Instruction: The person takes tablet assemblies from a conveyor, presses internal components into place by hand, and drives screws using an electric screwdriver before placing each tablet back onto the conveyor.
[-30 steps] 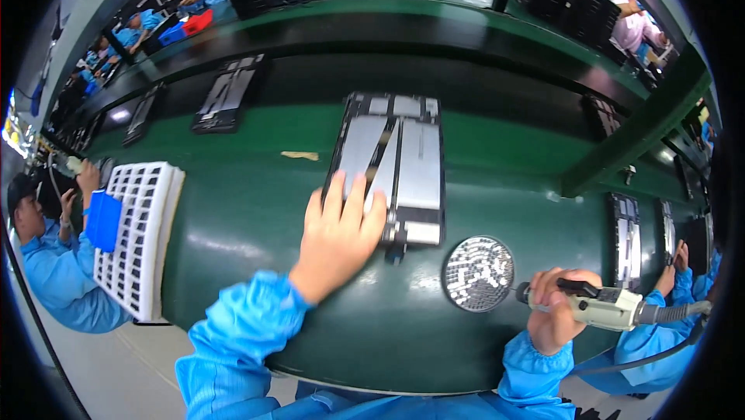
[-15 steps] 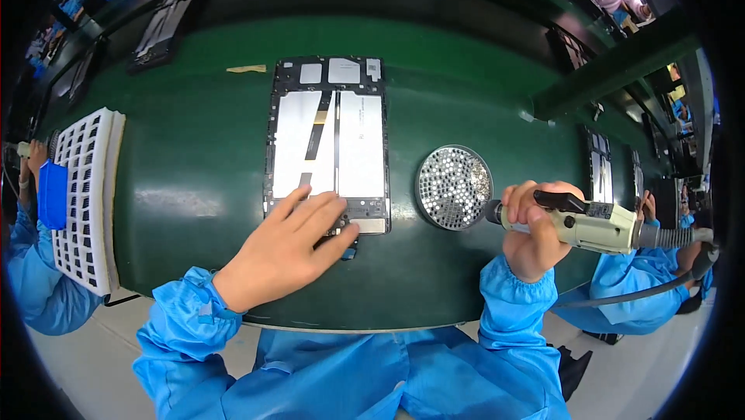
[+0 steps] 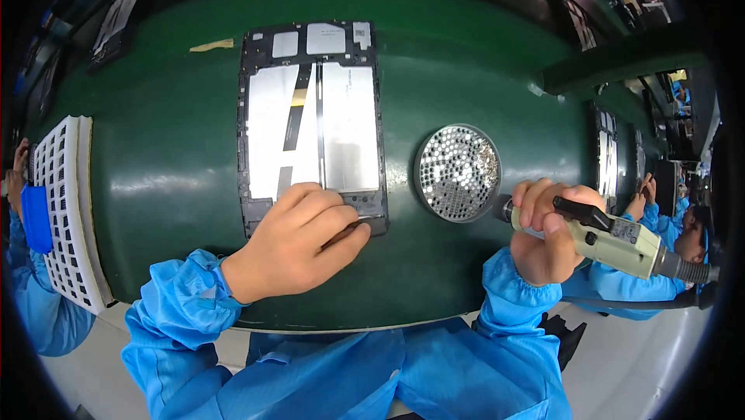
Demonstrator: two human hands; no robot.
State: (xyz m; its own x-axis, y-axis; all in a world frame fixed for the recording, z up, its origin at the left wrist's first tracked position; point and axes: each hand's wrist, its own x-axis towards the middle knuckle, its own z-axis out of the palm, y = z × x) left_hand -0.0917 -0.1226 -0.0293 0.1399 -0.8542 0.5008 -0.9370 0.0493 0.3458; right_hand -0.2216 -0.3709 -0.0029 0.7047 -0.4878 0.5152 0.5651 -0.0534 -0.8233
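An opened tablet [image 3: 351, 133], with a silver battery area, dark flat cables and a black frame, lies on the green table. My left hand [image 3: 299, 245] rests over its lower edge, fingers curled and drawn together with the thumb alongside. What they pinch, if anything, is hidden beneath them. My right hand [image 3: 547, 226] is wrapped round a pale green electric screwdriver [image 3: 621, 243] with a black lever, its nose pointing left. That nose is beside a round metal dish [image 3: 458, 174], whose plate is full of holes and holds small screws, some loose at its right side.
A white foam tray [image 3: 68, 214] with dark parts and a blue box [image 3: 36, 218] stand at the left edge. A yellowish strip [image 3: 212, 45] lies on the table [image 3: 171, 148]. More opened tablets sit at far left and right. Co-workers in blue are on both sides.
My left fingers have gone from spread to curled together at the tablet's lower edge. A small dark piece that stuck out below that edge no longer shows. The whole view has shifted slightly.
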